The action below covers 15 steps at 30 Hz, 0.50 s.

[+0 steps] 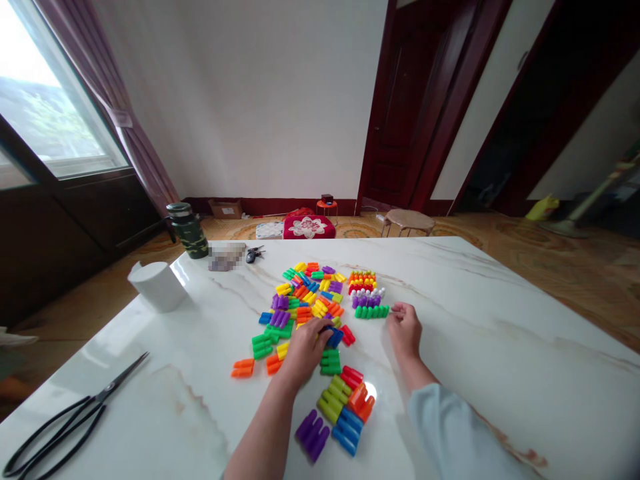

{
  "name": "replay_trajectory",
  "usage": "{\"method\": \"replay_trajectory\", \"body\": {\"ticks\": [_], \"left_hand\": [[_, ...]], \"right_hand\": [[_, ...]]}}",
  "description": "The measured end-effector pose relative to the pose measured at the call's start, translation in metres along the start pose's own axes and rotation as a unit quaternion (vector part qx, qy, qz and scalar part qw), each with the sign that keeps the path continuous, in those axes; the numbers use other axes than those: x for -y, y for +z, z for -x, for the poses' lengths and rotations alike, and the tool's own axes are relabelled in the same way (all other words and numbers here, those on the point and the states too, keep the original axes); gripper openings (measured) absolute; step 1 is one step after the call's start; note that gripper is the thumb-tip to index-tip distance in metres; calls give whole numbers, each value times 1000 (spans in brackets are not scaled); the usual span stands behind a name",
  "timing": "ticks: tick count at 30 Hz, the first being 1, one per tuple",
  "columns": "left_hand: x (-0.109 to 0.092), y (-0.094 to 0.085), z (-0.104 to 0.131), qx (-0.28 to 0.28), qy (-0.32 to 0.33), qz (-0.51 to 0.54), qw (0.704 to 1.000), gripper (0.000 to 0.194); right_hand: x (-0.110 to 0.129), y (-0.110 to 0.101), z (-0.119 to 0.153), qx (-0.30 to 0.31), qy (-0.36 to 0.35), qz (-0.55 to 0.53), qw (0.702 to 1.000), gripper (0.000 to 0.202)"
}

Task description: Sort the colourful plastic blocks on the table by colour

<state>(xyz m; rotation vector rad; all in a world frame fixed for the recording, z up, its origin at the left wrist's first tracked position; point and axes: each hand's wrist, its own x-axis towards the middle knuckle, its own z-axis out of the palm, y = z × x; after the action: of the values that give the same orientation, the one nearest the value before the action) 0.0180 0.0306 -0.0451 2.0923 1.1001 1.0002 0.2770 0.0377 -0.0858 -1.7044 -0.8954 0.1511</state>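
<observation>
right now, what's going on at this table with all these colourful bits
A person is handling plastic pieces at a white table. The left hand has its fingers at a blue piece among loose pieces; whether it is lifted is hard to tell. The right hand is by the near end of a green row, with rows of other colours behind it.

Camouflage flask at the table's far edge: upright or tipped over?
Upright: the flask stands on its base on the table, grey top uppermost.
</observation>
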Motion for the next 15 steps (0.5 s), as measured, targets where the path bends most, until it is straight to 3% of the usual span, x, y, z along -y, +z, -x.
{"method": "replay_trajectory", "body": {"ticks": [4, 8, 11, 13, 15], "left_hand": [[8, 2, -2, -72, -48, 94, 992, 17], [10, 6, -4, -106, -99, 314, 938, 28], [7, 6, -5, -102, -114, 398, 905, 37], [4, 5, -5, -83, -122, 406, 902, 35], [1, 2, -4, -56, -128, 397, 907, 33]], "right_hand": [[2, -4, 1, -25, 7, -43, 999, 32], [21, -12, 16, -34, -47, -64, 996, 29], [50, -15, 41, 76, -75, -100, 989, 26], [71, -13, 63, 192, -51, -147, 969, 29], [87, -8, 83, 268, -19, -197, 943, 36]]}}
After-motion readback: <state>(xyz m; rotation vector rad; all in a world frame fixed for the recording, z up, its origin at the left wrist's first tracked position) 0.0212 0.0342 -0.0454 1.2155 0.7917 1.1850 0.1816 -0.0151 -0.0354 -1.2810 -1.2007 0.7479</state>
